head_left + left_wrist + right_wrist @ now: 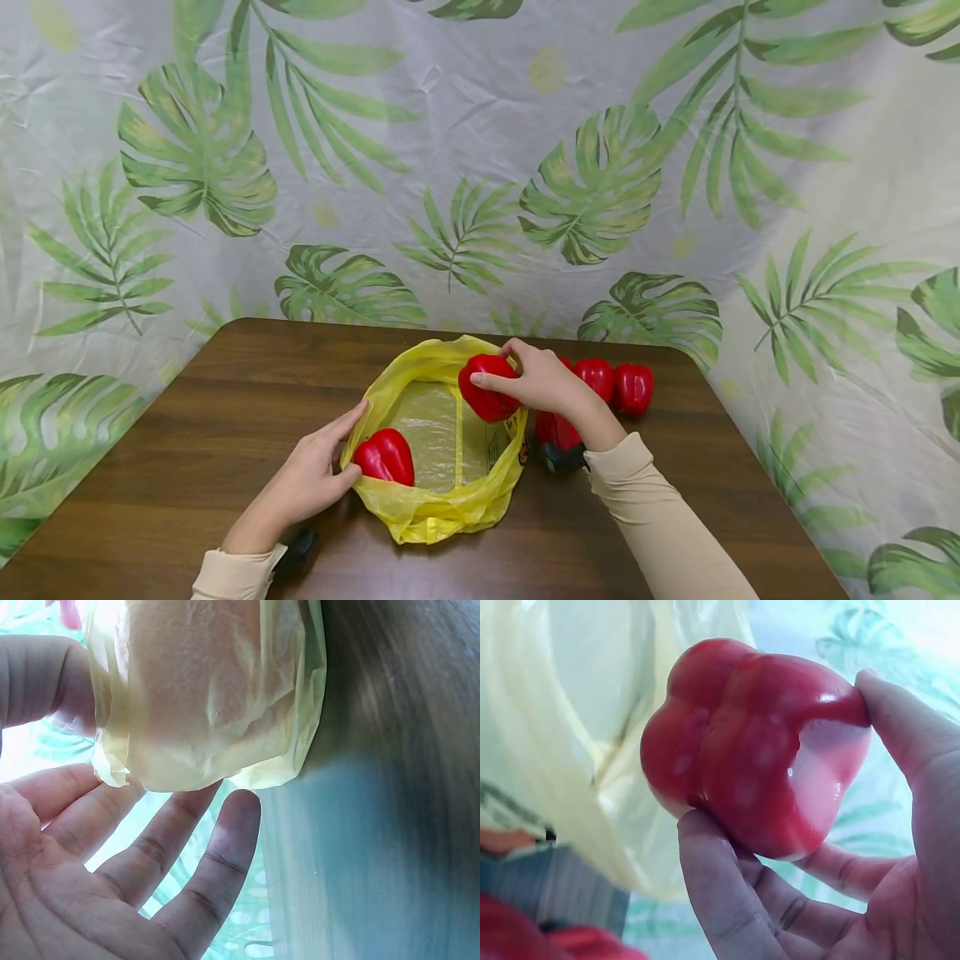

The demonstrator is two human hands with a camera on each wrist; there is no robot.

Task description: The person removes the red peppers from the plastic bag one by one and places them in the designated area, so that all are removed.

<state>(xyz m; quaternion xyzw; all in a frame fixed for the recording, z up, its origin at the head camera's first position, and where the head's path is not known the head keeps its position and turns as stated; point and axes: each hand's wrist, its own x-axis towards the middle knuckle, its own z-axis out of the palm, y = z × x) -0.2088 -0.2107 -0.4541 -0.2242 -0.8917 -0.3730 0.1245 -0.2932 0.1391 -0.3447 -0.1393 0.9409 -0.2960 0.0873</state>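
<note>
An open yellow plastic bag [431, 512] stands on the table, its mouth spread wide and facing up. My left hand [311, 471] holds the bag's left rim between thumb and fingers; in the left wrist view the other fingers are spread out beside the thin film [210, 712]. One red bell pepper [386, 457] lies inside, against the left side. Over the bag's right part, my right hand [543, 383] grips another red bell pepper [483, 407]. The right wrist view shows that pepper's lobed end [712, 742], with thumb and fingertips on opposite sides.
More red bell peppers [633, 389] are grouped on the table right of the bag, partly hidden by my right forearm. The brown wooden table [187, 433] reaches back to a leaf-patterned curtain [465, 150].
</note>
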